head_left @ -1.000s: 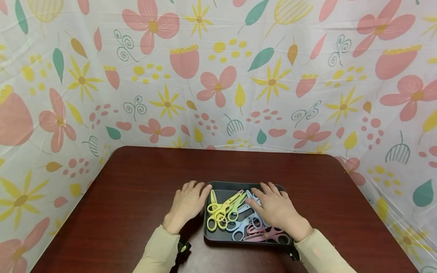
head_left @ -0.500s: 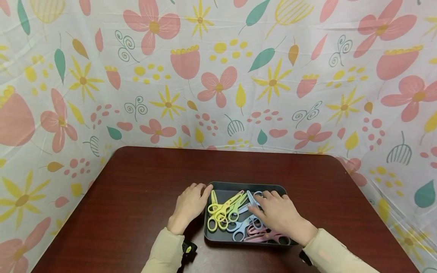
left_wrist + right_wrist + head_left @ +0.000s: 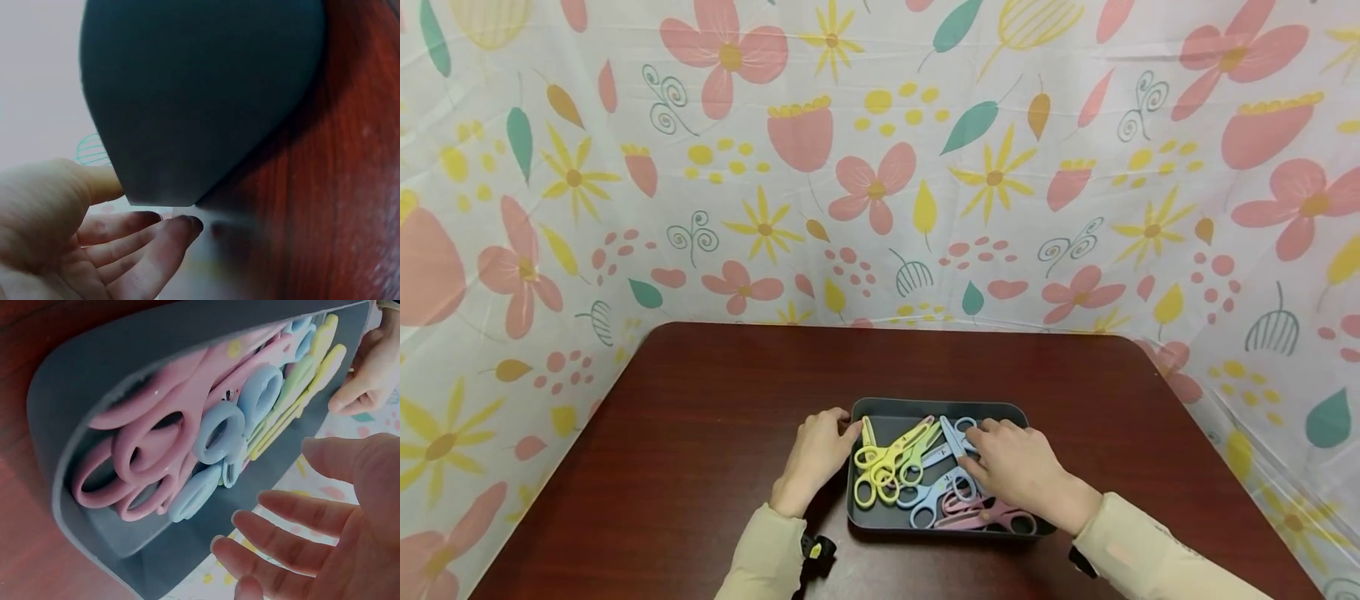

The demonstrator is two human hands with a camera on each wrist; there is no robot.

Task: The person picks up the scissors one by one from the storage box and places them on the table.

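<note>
A dark grey tray holds several pairs of scissors. At its left lie yellow scissors, with light green scissors beside them. Blue scissors fill the middle, and pink scissors lie at the front right. My left hand is at the tray's left rim, thumb by the edge, fingers loosely bent outside; whether it touches is unclear. Above the tray's right side is my right hand, fingers slightly bent, partly covering blue scissors. The right wrist view shows nothing in the right hand.
The brown wooden table extends to both sides of the tray and behind it. A flower-printed cloth hangs behind and at the sides. Black straps with small devices sit at both wrists, one of them a wrist camera.
My right hand has drawn back a little toward the front right, its fingers more bent, uncovering more blue scissors. The left hand has shifted slightly down and nearer the tray. The scissors stay put.
</note>
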